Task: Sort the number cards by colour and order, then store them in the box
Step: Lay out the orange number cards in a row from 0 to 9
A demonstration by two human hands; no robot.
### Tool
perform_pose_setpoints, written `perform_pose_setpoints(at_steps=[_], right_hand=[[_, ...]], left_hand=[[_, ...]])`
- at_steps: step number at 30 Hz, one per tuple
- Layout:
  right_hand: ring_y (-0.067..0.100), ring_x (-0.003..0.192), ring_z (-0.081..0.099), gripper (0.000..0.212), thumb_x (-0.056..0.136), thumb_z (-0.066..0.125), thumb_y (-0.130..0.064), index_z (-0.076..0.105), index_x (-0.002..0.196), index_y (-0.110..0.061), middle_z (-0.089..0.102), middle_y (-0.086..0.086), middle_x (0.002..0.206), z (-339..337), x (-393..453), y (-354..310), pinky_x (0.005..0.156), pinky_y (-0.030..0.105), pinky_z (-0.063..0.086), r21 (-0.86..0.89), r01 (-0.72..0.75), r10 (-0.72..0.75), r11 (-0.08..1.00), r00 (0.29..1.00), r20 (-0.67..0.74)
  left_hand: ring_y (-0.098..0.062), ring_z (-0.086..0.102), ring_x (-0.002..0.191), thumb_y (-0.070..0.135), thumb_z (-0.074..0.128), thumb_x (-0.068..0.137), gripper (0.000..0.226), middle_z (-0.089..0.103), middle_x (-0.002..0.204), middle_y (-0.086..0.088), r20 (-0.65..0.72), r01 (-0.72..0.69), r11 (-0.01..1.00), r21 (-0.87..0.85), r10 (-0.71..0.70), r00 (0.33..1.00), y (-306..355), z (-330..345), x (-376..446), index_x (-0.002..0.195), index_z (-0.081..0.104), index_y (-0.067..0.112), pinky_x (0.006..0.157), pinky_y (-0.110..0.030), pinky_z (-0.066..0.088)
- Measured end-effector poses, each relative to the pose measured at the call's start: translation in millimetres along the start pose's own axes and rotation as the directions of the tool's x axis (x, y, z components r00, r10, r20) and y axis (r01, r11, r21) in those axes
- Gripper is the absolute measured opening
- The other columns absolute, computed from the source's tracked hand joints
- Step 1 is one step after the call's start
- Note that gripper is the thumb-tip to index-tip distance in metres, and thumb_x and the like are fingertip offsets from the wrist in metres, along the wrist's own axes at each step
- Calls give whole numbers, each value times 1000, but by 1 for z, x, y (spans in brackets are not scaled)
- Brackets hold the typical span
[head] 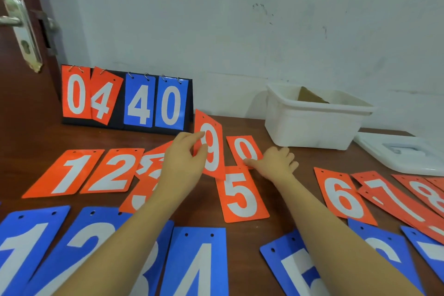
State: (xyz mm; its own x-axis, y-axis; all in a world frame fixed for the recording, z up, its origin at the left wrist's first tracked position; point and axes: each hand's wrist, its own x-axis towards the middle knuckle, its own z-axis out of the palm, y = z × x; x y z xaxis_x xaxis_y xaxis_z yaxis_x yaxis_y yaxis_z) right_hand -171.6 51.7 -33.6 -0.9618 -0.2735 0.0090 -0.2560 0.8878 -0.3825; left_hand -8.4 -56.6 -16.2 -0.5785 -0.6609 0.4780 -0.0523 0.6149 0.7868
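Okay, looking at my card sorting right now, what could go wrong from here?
1. Your left hand pinches the orange 9 in the air. The row's far end by the orange 8 is already crowded, so it may land out of order.
2. Your right hand touches the orange 0, which could slide under the 9.
3. The orange 3 pile looks askew; your left forearm over it may knock it further.

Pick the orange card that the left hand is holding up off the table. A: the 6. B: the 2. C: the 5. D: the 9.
D: the left hand pinches the orange 9 card by its edge and tilts it above the table, while the orange 5, 6 and 2 lie flat.
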Motion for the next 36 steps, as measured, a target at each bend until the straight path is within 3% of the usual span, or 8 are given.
perform_pose_setpoints(at_steps=[4, 8, 13, 18, 23, 29, 33, 36], right_hand=[[33, 130, 36, 81, 75, 73, -45, 31, 133, -7, 39, 16, 138, -3, 4, -5, 107, 44, 27, 130, -18, 11, 991, 999, 52], [26, 99, 55, 31, 85, 57, -4, 39, 107, -15, 60, 11, 111, -6, -2, -6, 96, 38, 36, 354, 250, -217, 901, 968, -129], [8, 104, 53, 28, 95, 48, -11, 52, 122, -12, 55, -1, 113, -34, -38, -15, 84, 14, 43, 466, 621, -368, 630, 767, -525], [6, 98, 53, 33, 92, 47, 1, 62, 116, -14, 57, 2, 108, -53, -82, -7, 84, 2, 37, 350, 791, -498, 501, 595, -631], [4, 79, 62, 36, 85, 59, -1, 48, 103, -31, 65, -3, 92, -72, -131, 15, 72, 15, 48, 695, 642, -531, 324, 731, -429], [5, 82, 63, 26, 82, 67, -4, 56, 94, -24, 67, -5, 91, -80, -173, 39, 75, 20, 52, 734, 609, -542, 300, 742, -394], [2, 92, 57, 32, 84, 67, -17, 51, 111, -25, 58, -7, 107, -68, -181, 61, 77, 14, 48, 751, 559, -288, 351, 828, -481], [6, 98, 63, 34, 88, 63, -20, 47, 118, -23, 61, 0, 117, -64, -185, 85, 71, 17, 54, 904, 334, -227, 266, 933, -277]], left_hand=[[-4, 48, 96, 19, 54, 91, 37, 54, 117, 0, 35, -14, 999, 31, 13, 999, -7, 3, -1, 128, 53, 15, 72, -10, 39], [-3, 47, 97, 19, 54, 91, 40, 54, 120, 2, 79, -20, 999, 42, 16, 997, -7, 2, 2, 131, 50, 17, 73, -10, 39], [-8, 48, 113, 19, 53, 92, 46, 50, 128, 4, 38, -30, 999, 12, 29, 999, 0, -14, -5, 136, 42, 20, 89, -21, 44], [-13, 35, 132, 31, 48, 93, 51, 38, 144, 2, -69, -90, 995, 49, 93, 993, 14, -38, -26, 141, 34, 22, 108, -41, 37], [-13, 43, 125, 39, 52, 90, 50, 47, 138, 2, 22, -243, 966, 90, 242, 970, 36, -51, -61, 137, 41, 25, 106, -40, 38], [5, 53, 97, 16, 65, 84, 41, 52, 108, 22, 180, -256, 962, -94, 269, 946, 61, -46, -105, 122, 56, 26, 84, -5, 44], [12, 56, 93, 9, 64, 84, 38, 56, 103, 25, 118, -155, 943, -296, 197, 973, 79, -29, -127, 115, 58, 31, 83, -13, 50], [7, 58, 98, 9, 64, 84, 37, 57, 104, 28, 106, -83, 906, -415, 139, 985, 94, -6, -137, 116, 60, 28, 86, -17, 51]])
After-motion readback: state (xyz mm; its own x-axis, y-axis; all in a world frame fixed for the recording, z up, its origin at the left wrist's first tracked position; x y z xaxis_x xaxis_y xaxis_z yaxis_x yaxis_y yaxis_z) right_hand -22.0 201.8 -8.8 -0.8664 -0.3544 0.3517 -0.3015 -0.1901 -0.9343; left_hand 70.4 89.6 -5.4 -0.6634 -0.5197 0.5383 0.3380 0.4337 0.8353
